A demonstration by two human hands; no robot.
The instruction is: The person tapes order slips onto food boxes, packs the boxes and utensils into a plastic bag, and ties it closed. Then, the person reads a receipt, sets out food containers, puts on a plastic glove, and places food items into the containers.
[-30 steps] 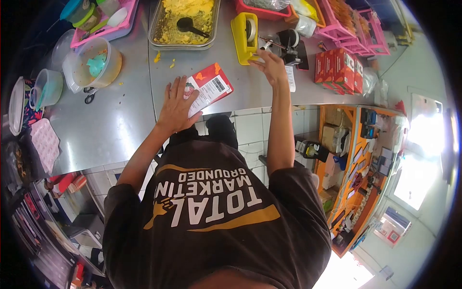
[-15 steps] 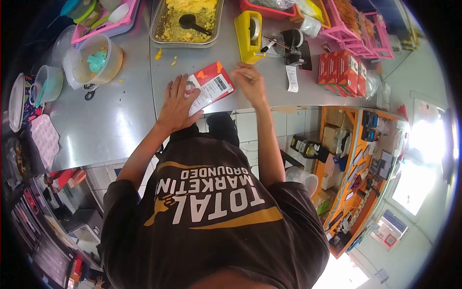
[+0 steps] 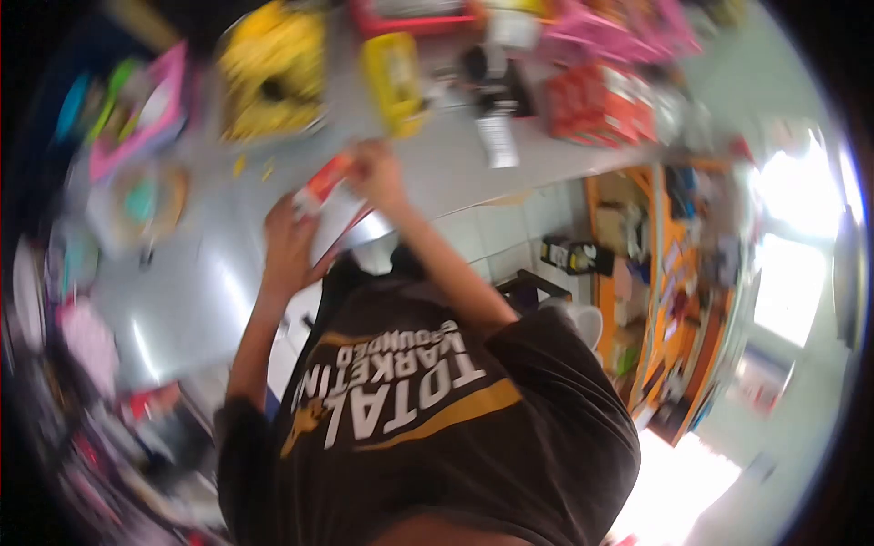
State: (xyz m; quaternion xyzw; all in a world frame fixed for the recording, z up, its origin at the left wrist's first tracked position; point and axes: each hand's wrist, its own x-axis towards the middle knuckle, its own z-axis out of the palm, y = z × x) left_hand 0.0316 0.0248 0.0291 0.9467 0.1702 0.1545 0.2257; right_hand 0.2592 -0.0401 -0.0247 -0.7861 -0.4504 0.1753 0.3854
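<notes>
A red and white carton (image 3: 326, 182) is tilted up near the table's front edge, between my two hands. My left hand (image 3: 289, 238) grips its left end, with the thumb on the near side. My right hand (image 3: 375, 173) is closed at its right end, fingers bent against the carton. Motion smears the fingertips and the print. Just beyond my right hand stands a yellow tape dispenser (image 3: 390, 82).
A metal tray of yellow food (image 3: 278, 77) stands at the back. Stacked red boxes (image 3: 596, 105), a paper slip (image 3: 497, 141) and a pink basket (image 3: 610, 32) are to the right. Plastic tubs, one holding a teal item (image 3: 141, 202), stand left.
The carton, lying flat under my left hand before, is now tilted up. My right hand has come onto its right end from beside it. The whole view has turned and blurred.
</notes>
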